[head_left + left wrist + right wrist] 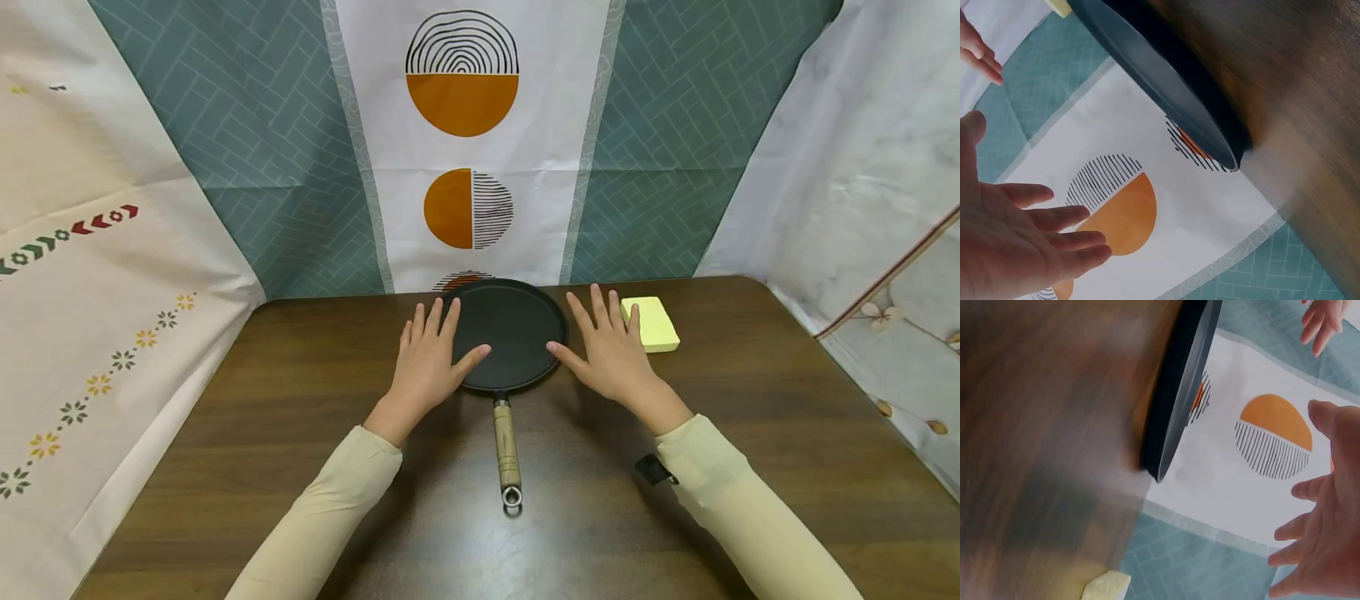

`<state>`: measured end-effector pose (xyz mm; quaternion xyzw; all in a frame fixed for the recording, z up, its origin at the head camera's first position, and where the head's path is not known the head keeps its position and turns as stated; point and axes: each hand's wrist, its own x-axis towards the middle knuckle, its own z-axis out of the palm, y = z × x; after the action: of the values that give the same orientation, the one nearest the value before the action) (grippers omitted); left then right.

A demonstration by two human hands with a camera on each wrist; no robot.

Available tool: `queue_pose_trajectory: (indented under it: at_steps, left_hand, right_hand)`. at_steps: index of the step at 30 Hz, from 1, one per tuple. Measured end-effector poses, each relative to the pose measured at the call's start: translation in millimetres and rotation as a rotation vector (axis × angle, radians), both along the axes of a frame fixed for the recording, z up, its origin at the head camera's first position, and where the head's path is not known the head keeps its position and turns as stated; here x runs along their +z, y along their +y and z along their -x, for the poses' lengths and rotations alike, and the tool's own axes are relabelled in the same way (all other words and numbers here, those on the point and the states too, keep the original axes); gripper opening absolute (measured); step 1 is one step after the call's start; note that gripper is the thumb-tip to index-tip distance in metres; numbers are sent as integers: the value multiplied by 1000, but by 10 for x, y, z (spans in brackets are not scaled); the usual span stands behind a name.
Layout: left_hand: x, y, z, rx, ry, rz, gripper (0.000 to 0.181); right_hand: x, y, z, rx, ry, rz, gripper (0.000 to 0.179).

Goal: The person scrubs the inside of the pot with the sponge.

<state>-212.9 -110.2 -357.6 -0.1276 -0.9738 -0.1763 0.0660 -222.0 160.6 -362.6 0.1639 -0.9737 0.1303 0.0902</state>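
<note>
A flat, round pan [510, 325] with a matte black surface and a thin raised rim lies on a brown wood-grain table [300, 400], near its far edge. Its smooth, pale wooden handle [506, 442] points to six o'clock and ends in a shiny metal ring [512, 497]. Toward the pan's nine o'clock, the left hand [427, 362] hovers above with fingers straight and thumb spread, gripping nothing. Toward three o'clock, the right hand [611, 350] hovers likewise, its straight fingers fanned and holding nothing. Just beyond its fingertips at three o'clock sits a pale yellow, squared block [657, 325], partly covered by a finger in the head view. At twelve o'clock hangs a creased cloth [285, 125], printed with teal herringbone bricks and orange-and-line circles on white.
</note>
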Motion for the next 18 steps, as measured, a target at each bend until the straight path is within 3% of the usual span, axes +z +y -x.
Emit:
queue_pose_trajectory:
  at_steps: [12, 18]
  left_hand:
    - [7, 1, -79, -27, 28, -113, 82]
    - [13, 20, -132, -38, -5, -200, 80]
  right_hand:
    - [38, 235, 115, 18, 11, 65, 74]
    - [96, 333, 148, 19, 24, 95, 74]
